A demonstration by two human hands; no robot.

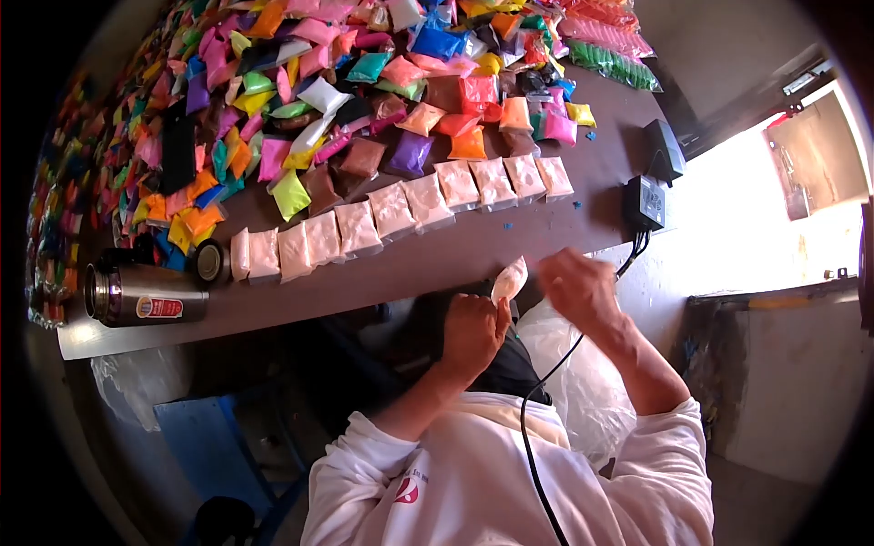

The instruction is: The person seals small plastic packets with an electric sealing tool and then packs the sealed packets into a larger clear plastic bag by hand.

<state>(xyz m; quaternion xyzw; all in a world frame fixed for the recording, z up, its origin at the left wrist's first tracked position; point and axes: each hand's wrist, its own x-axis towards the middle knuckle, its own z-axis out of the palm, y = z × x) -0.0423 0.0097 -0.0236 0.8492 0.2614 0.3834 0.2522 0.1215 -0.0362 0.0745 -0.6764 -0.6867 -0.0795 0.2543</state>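
My left hand [471, 333] is closed on a small clear packet with pale pink filling [509, 280], which points up from the fingers in front of the table's near edge. To the right of it, apart from the packet, my right hand [581, 289] is raised; its fingers are curled but smeared by motion, so whether they hold anything is unclear. Beyond both hands, a row of similar pale pink packets [391, 212] lies side by side along the brown table [382, 273].
Many coloured packets [364, 159] are heaped behind the row. A steel flask [150, 298] lies at the left beside its round lid [212, 261]. A black power adapter [645, 202] sits at the right edge, and a black cable [526, 428] runs over my lap. Below left stands a blue chair [214, 446].
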